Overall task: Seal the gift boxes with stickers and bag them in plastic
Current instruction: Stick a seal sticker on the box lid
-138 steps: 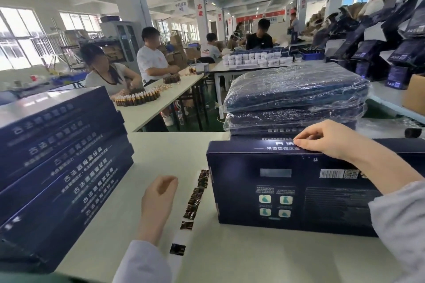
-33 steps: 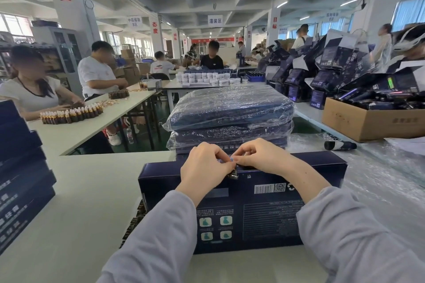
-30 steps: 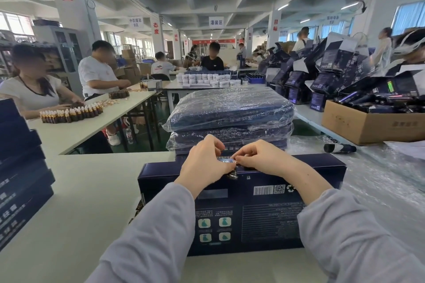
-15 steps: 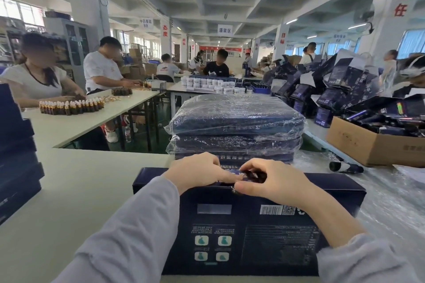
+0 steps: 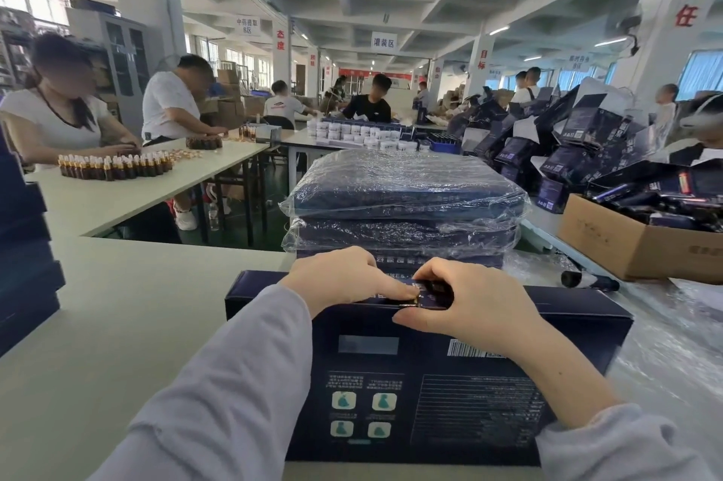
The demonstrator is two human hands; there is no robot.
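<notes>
Sticker sits on the top edge of the dark blue gift box, pressed flat by the left hand and pinched by the right hand.

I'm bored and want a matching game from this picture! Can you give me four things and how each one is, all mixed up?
1 gift box
2 bagged boxes
3 little bottles
4 cardboard box

A wrapped in clear plastic
B lined up on the left table
C standing on its edge, nearest
D open, at the far right

Pairs: 1-C, 2-A, 3-B, 4-D
</notes>
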